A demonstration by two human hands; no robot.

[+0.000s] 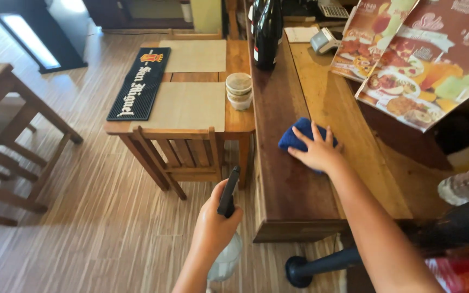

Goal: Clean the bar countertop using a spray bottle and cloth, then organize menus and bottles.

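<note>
the right hand [318,152] lies flat, fingers spread, pressing on a folded blue cloth [298,135] that sits on the long dark-and-light wooden counter top [294,190]; the cloth is soft, deep blue, bunched into a small pad, mostly showing at the far side of the fingers, and it rests on the darker strip of the counter near its left edge. the left hand [215,225] is closed in a fist around a clear plastic spray bottle with a black trigger head [228,201], held out over the pale wood-plank floor [82,206], the black trigger sticking up above the knuckles and the clear body hanging below the wrist. at the far end of the counter stands a dark glass bottle with a white label [268,32], upright. to the right, two large glossy menu cards in dark red with pictures of food and drinks [424,65] lean tilted over the counter's back edge. beside the counter is a small wooden table [237,122] bearing a long black rubber bar mat with white lettering and a small red-and-gold crest [139,84], two beige rectangular place mats [188,106], and a stack of small round lidded tubs [239,91] near the counter. a wooden chair [183,157] is tucked in at the table's near side.
</note>
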